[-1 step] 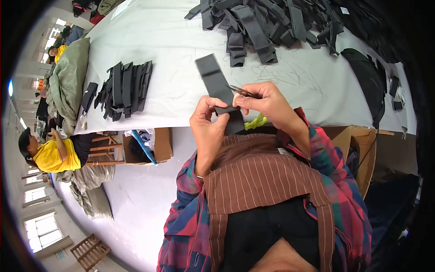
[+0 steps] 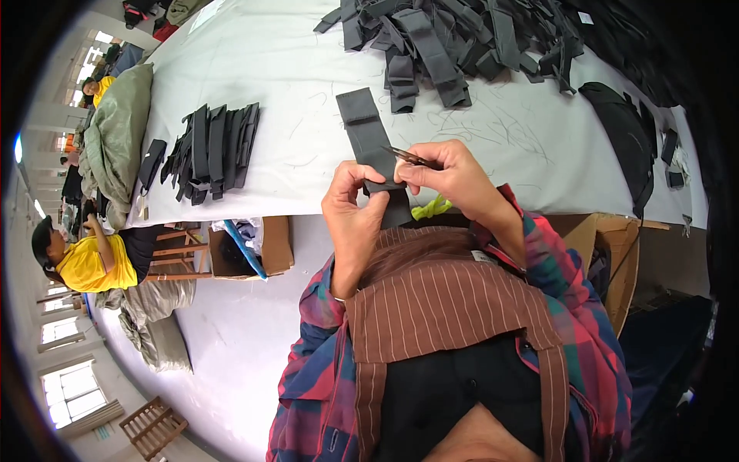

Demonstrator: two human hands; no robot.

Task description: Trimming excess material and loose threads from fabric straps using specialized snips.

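My left hand pinches a dark grey fabric strip between thumb and fingers near the table's front edge. One end of the strip reaches away over the white cloth, and the other hangs toward my apron. In my right hand lies a pair of thread snips, its dark blades pointing left across the strip. The right thumb and fingertip come close to the strip's edge beside the left hand; whether they grip a thread there is too small to tell. A bright yellow-green item shows just below the right wrist.
A heap of loose dark strips lies at the far side of the white-covered table. Stacked strips lie to the left. Cut threads are scattered about. Cardboard boxes stand under the table. A person in yellow is at far left.
The strip's far end has swung slightly to the right and is sharper now. The yellow-green item has shifted a little left. Both hands stay almost in place.
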